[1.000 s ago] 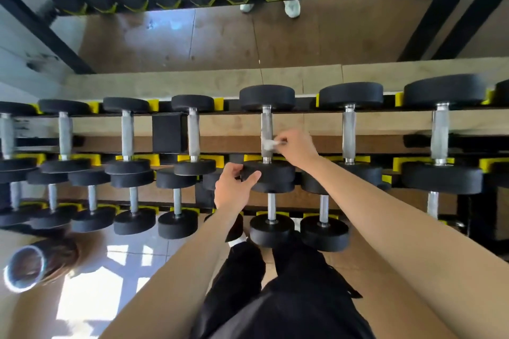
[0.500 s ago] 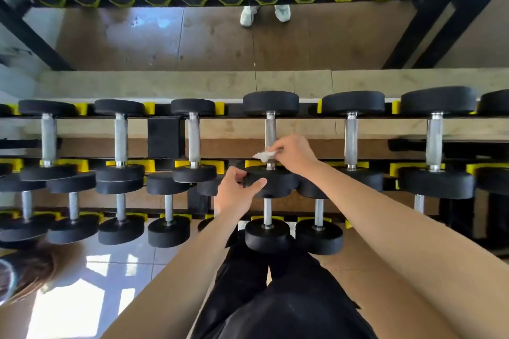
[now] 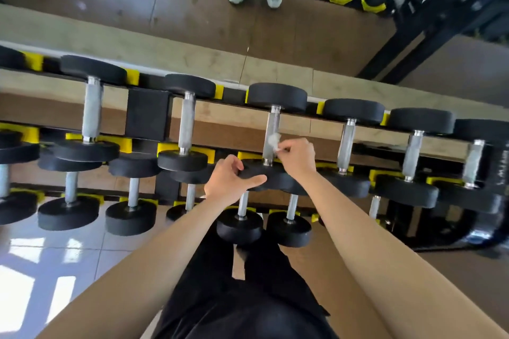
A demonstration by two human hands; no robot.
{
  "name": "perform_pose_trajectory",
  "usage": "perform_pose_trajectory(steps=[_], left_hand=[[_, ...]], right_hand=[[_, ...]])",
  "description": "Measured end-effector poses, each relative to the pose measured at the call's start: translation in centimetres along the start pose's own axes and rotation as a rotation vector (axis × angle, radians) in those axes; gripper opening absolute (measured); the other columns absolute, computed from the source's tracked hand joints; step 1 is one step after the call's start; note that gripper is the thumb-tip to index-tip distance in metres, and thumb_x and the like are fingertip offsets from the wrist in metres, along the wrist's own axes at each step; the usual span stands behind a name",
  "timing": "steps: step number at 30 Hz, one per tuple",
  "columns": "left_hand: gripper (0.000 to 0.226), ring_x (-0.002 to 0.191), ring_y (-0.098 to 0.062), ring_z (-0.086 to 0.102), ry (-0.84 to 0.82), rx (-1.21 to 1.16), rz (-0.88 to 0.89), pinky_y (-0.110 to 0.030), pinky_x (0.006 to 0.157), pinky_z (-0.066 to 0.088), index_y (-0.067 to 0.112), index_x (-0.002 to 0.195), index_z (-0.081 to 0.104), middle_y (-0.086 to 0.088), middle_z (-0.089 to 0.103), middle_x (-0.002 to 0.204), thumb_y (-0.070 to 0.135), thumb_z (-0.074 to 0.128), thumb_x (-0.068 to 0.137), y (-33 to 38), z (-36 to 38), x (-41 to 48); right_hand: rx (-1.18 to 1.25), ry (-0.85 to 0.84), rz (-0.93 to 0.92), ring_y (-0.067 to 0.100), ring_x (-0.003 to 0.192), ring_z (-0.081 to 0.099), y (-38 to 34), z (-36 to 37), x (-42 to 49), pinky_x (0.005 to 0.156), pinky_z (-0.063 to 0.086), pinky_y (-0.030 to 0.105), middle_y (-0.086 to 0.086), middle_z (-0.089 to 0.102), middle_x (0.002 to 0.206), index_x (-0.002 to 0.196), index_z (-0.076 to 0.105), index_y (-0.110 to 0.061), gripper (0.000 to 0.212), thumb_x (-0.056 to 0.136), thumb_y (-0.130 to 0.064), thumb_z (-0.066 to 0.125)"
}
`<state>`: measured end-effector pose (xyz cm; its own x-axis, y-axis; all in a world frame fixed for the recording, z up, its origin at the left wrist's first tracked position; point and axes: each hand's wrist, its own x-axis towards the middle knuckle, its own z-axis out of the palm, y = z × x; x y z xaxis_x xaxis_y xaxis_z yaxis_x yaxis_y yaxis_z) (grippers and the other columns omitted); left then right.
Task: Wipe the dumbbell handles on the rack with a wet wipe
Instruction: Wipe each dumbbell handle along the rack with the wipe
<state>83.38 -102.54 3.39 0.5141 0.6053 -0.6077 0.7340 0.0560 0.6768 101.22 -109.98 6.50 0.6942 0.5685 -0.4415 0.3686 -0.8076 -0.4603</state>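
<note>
The person's right grip (image 3: 298, 158) pinches a small crumpled white wet wipe (image 3: 274, 141) between thumb and fingertips. It presses the wipe against the lower part of the knurled silver steel handle (image 3: 272, 125) of a black round-headed dumbbell (image 3: 276, 96). That dumbbell lies across the top tier of the black steel rack with yellow cradles (image 3: 147, 115), about midway along the row, with its far head at the tier's back rail and its near head at the front rail. The left grip (image 3: 230, 183) holds the near head (image 3: 278, 177), fingers curled over its upper rim and thumb stretched along its front edge. Similar dumbbells lie on either side, and smaller ones on the tier below. Black trousers (image 3: 248, 297) show between the forearms, above a pale glossy tiled floor (image 3: 55, 270).
</note>
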Motion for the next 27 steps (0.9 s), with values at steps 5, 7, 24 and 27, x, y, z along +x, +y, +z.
perform_pose_trajectory(steps=[5, 7, 24, 27], left_hand=[[0.06, 0.085, -0.011, 0.055, 0.006, 0.029, -0.01, -0.029, 0.065, 0.045, 0.032, 0.091, 0.049, 0.009, 0.055, 0.096, 0.071, 0.081, 0.059, 0.5, -0.1, -0.2], [0.058, 0.098, -0.012, 0.056, 0.078, 0.087, 0.066, -0.035, 0.078, 0.054, 0.034, 0.105, 0.054, 0.013, 0.056, 0.108, 0.062, 0.083, 0.063, 1.3, -0.2, -0.2], [0.026, 0.066, 0.003, 0.058, -0.177, -0.049, 0.311, -0.017, 0.068, 0.043, 0.024, 0.123, 0.072, 0.019, 0.07, 0.079, 0.03, 0.06, 0.101, 7.1, -2.0, 2.6], [0.025, 0.056, -0.007, 0.048, -0.156, 0.044, 0.223, -0.026, 0.057, 0.037, 0.022, 0.118, 0.075, 0.012, 0.062, 0.067, 0.031, 0.058, 0.102, 5.2, -2.5, 3.9]], right_hand=[[-0.02, -0.179, -0.046, 0.017, 0.074, 0.061, 1.5, -2.6, -1.5, 0.066, 0.046, 0.029, 0.003, 0.07, 0.078, 0.086, 0.075, -0.017, 0.017, 0.096, -0.023, 0.064], [0.042, -0.184, -0.09, 0.018, 0.07, 0.06, 1.6, -3.5, -1.5, 0.066, 0.048, 0.033, 0.005, 0.066, 0.074, 0.082, 0.07, -0.019, 0.023, 0.1, -0.026, 0.058], [0.438, -0.221, -0.131, 0.015, 0.078, 0.075, 1.9, -5.5, 0.1, 0.072, 0.063, 0.029, 0.006, 0.074, 0.096, 0.11, 0.069, -0.012, 0.02, 0.09, -0.008, 0.071], [0.252, -0.208, -0.201, 0.011, 0.077, 0.071, 2.6, -3.3, 0.8, 0.076, 0.062, 0.029, 0.002, 0.074, 0.092, 0.102, 0.073, -0.014, 0.013, 0.089, -0.011, 0.072]])
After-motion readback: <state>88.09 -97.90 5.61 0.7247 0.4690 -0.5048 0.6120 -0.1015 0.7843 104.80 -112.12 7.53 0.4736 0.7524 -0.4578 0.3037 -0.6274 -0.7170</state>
